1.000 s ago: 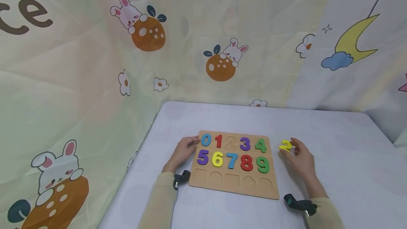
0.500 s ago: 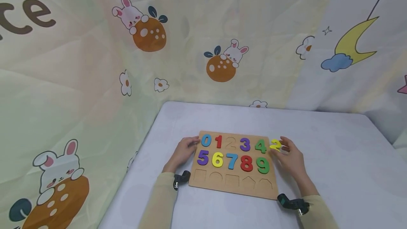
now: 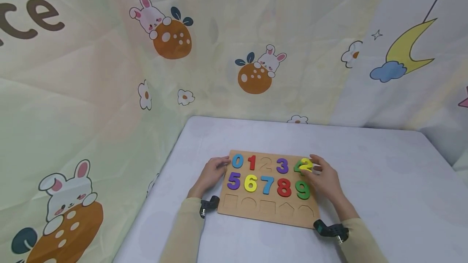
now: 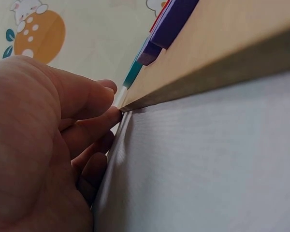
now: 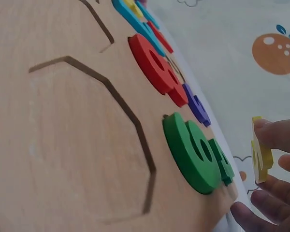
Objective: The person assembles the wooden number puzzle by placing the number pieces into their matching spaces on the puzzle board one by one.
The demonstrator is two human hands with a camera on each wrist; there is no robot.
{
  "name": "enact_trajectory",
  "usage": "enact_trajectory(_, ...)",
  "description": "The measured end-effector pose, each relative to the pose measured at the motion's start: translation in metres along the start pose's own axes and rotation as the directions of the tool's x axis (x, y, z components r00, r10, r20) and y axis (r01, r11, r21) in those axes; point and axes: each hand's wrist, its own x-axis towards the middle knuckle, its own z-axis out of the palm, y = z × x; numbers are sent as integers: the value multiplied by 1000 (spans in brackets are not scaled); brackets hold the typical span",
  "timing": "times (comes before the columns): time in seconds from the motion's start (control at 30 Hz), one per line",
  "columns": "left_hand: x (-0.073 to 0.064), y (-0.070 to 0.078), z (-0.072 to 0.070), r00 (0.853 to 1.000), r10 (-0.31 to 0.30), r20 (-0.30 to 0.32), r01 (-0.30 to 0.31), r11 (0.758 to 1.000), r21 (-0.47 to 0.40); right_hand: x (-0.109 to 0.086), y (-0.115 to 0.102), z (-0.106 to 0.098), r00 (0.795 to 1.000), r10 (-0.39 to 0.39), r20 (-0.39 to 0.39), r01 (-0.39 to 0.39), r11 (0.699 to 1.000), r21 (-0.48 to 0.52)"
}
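Observation:
A wooden number puzzle board (image 3: 263, 211) lies on the table, with coloured digits in two rows and outlined shapes along its near side. In the top row, the 2-shaped recess (image 3: 265, 163) shows bare wood. My right hand (image 3: 325, 180) pinches a yellow number 2 (image 3: 306, 164) between thumb and finger, held above the board and partly hiding the green 4 (image 3: 297, 166). From the right wrist, the yellow piece (image 5: 261, 154) appears edge-on, apart from the board. My left hand (image 3: 211, 175) touches the board's left edge with loosely bent fingers; one fingertip (image 4: 115, 116) meets the corner.
A white cloth covers the table (image 3: 384, 182). Behind and to the left hangs a printed fabric backdrop (image 3: 212, 44) with rabbits, flowers and a moon. Each wrist bears a small black camera, one near the board's left edge (image 3: 224, 198), the other by its near right corner.
My right hand has moved left with the yellow number 2, from beside the board to above the green 4. The left hand and the board have stayed in place.

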Motion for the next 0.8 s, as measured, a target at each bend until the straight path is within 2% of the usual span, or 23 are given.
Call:
enact_trajectory(0.33,1,0,0,1000,-9,4,9,1000,7,6,-10,18,993,-118,3,118,992,-33)
enact_trajectory(0.57,1,0,1,1000,-15,-2,15,1000,5,11,-21,31,989,-144,43,146,988,-49)
enact_trajectory(0.7,0,0,0,1000,6,-6,-5,1000,12,13,-25,40,983,-167,73,171,984,-58)
enact_trajectory(0.8,0,0,0,1000,29,-8,-29,999,14,12,-30,49,973,-217,80,223,972,-73)
